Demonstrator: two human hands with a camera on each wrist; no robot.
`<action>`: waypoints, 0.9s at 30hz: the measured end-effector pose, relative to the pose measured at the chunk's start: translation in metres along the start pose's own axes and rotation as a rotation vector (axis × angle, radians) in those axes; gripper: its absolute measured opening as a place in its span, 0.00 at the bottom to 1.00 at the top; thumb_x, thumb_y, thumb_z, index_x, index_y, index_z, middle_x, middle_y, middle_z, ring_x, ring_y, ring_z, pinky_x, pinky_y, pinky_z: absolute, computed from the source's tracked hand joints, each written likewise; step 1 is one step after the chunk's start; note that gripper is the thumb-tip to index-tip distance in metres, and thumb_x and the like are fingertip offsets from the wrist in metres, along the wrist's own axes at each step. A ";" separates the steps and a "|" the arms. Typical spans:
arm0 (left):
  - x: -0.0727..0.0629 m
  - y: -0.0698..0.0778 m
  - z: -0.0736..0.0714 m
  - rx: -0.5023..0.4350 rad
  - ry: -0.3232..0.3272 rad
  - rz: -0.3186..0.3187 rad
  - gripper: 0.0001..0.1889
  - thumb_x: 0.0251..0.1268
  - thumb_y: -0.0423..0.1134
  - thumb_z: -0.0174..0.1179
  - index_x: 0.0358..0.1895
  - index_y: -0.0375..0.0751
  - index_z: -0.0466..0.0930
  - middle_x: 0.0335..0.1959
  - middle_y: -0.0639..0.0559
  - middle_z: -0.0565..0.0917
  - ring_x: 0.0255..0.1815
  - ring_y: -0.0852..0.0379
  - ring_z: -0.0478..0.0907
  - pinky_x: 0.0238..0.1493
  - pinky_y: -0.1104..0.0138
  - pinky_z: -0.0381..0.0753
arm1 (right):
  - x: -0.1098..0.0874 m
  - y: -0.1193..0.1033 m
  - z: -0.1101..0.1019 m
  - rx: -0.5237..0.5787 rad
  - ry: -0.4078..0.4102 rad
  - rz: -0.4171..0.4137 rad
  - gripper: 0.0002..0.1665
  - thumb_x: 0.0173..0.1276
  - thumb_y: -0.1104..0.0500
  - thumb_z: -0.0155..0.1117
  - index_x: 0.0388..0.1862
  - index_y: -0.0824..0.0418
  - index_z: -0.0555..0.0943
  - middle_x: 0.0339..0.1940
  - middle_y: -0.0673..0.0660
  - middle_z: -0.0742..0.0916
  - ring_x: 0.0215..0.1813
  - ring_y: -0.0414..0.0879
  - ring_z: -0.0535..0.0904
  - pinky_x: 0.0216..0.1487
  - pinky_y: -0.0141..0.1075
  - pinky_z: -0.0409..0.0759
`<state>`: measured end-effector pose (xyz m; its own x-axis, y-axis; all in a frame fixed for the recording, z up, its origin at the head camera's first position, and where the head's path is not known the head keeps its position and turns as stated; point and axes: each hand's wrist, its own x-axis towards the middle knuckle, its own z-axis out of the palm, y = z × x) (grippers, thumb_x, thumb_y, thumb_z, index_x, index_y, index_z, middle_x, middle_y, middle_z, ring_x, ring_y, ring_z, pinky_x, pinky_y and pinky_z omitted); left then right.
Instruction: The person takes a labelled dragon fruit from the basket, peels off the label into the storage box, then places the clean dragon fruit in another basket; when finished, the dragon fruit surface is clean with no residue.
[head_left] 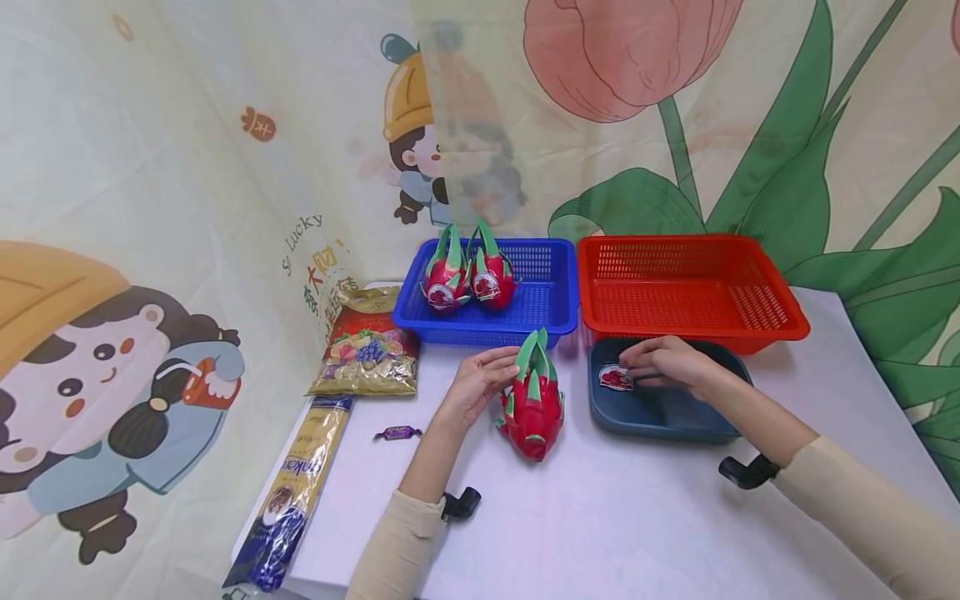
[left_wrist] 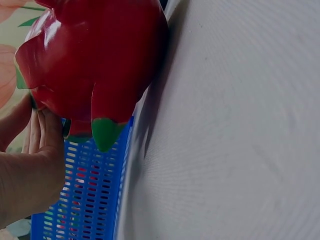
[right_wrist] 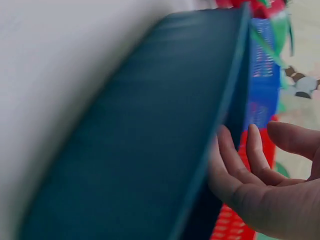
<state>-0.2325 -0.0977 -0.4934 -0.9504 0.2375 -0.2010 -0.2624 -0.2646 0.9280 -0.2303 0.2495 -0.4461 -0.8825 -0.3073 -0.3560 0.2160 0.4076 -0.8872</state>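
A red dragon fruit (head_left: 532,417) with green leaf tips lies on the white table, its long leaves pointing away. At its left side my left hand (head_left: 480,383) holds it near the leaf bases, thumb and fingers together there; in the left wrist view the fruit (left_wrist: 105,55) hides the fingertips. My right hand (head_left: 667,362) reaches over a dark blue-grey tray (head_left: 667,429), fingers loosely bent and thumb apart from them. Close by its fingertips is a white-edged sticker (head_left: 616,378) with a red picture. The tray's wall (right_wrist: 145,125) fills much of the right wrist view.
Behind stands a blue basket (head_left: 543,292) with two stickered dragon fruits (head_left: 491,283), next to a red basket (head_left: 690,292). At the left lie a fruit-printed bag (head_left: 367,346), a long blue and gold packet (head_left: 292,500) and a purple wrapped candy (head_left: 397,432).
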 end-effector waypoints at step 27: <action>-0.002 0.001 0.001 -0.009 -0.013 0.003 0.22 0.67 0.24 0.66 0.64 0.30 0.81 0.50 0.44 0.91 0.47 0.57 0.89 0.53 0.65 0.88 | 0.038 -0.047 0.071 0.315 -0.156 -0.030 0.29 0.81 0.63 0.56 0.74 0.76 0.67 0.64 0.71 0.84 0.62 0.61 0.85 0.67 0.59 0.76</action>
<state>-0.2310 -0.0975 -0.4919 -0.9489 0.2491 -0.1939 -0.2609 -0.2734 0.9258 -0.2439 0.1575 -0.4386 -0.8213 -0.4523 -0.3477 0.3309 0.1188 -0.9362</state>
